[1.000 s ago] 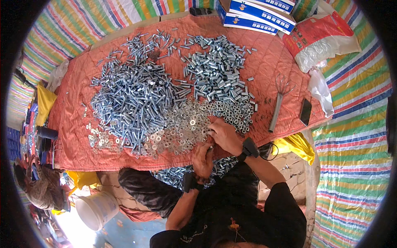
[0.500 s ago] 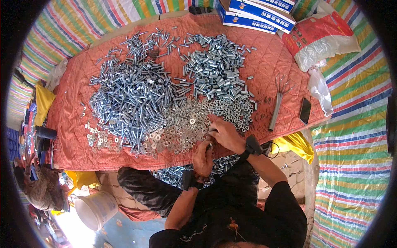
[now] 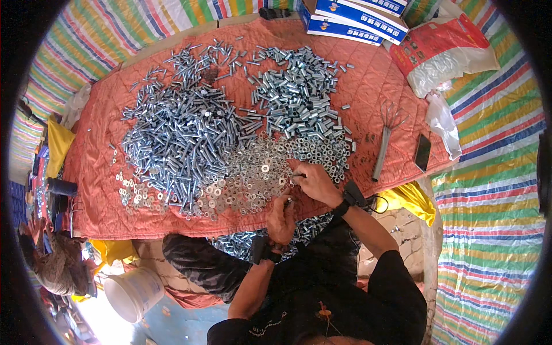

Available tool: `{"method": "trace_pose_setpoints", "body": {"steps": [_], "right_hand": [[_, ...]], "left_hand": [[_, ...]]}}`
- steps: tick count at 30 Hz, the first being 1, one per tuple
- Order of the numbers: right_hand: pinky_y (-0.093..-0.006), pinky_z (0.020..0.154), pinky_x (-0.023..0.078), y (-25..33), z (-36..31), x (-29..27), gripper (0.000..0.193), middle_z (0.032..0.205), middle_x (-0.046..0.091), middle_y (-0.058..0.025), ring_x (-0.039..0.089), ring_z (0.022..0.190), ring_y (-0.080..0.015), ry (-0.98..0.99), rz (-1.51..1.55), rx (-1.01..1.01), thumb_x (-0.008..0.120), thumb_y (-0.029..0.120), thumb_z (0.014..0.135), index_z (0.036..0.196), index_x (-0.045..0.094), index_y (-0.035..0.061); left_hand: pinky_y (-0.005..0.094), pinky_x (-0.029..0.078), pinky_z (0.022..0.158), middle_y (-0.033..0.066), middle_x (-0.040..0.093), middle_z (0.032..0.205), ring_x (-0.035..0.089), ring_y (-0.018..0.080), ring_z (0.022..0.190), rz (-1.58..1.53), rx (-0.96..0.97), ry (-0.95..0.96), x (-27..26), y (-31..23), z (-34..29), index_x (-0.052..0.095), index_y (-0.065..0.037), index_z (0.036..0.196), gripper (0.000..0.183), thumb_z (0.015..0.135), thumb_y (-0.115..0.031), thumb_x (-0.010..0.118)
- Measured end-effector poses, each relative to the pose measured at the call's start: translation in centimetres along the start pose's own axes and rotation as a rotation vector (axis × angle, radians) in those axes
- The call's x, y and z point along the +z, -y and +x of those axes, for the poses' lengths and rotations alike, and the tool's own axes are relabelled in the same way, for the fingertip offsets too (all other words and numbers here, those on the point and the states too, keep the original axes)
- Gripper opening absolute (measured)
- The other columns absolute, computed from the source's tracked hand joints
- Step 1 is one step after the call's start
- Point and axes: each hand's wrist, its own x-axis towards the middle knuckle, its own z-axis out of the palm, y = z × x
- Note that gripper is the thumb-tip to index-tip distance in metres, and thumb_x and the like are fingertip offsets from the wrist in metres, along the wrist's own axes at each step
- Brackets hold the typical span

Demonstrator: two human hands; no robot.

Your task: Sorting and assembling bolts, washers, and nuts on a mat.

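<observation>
a person seated at a table [image 3: 374, 86] spread with an orange cloth works over heaped hardware. the left hand [image 3: 280, 218] is closed in a grip around a small bolt [image 3: 287, 202] at the near edge; the right hand [image 3: 313, 181] pinches something among the washers [image 3: 253, 175], too small to identify. large piles of bolts [image 3: 178, 144] and sleeves [image 3: 293, 103] lie unsorted; some finished-looking pieces [image 3: 313, 225] sit in the lap, suggesting much remains.

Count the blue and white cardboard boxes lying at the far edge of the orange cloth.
2: one box lies in front, another box behind it, cut by the picture's rim; more may be hidden.
</observation>
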Motion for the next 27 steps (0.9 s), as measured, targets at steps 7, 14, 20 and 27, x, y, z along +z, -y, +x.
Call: {"method": "trace_pose_setpoints", "body": {"steps": [7,14,20,27], "right_hand": [[-0.0474,0.064,0.046,-0.2,-0.6,0.1,0.011,0.074,0.058,-0.0218,0.058,0.071,-0.0413,0.090,-0.103,-0.104,0.063,0.009,0.078,0.079,0.060,-0.0014],[-0.0432,0.065,0.048,1.7,-0.9,-0.7,0.014,0.076,0.062,-0.0177,0.060,0.073,-0.0368,0.146,-0.215,-0.151,0.065,0.012,0.079,0.086,0.063,-0.0002],[-0.0409,0.060,0.049,1.2,-0.7,-0.6,0.016,0.073,0.063,-0.0194,0.063,0.065,-0.0339,0.134,-0.103,-0.142,0.066,0.013,0.077,0.083,0.066,-0.0017],[-0.0252,0.057,0.051,4.3,-1.9,-3.4,0.015,0.077,0.067,-0.0060,0.063,0.061,-0.0118,0.322,0.680,0.473,0.068,0.012,0.084,0.087,0.066,-0.0032]], "left_hand": [[0.0373,0.051,0.072,0.0210,0.063,0.110,0.065,0.0302,0.087,-0.035,-0.011,0.011,0.0,0.1,0.1,0.053,0.000,0.109,0.018,0.092,-0.005,0.053],[0.0375,0.050,0.075,0.0189,0.064,0.093,0.064,0.0280,0.086,-0.056,-0.123,0.018,0.0,-0.1,-0.2,0.056,0.000,0.103,0.013,0.090,-0.004,0.054],[0.0355,0.050,0.078,0.0187,0.064,0.094,0.064,0.0289,0.086,-0.055,0.025,-0.056,0.4,0.0,-0.1,0.056,0.001,0.105,0.017,0.089,-0.003,0.056],[0.0323,0.050,0.071,0.0135,0.066,0.089,0.064,0.0238,0.081,-0.148,-0.137,-0.016,1.1,2.3,-1.4,0.058,-0.001,0.108,0.021,0.087,-0.003,0.060]]}}
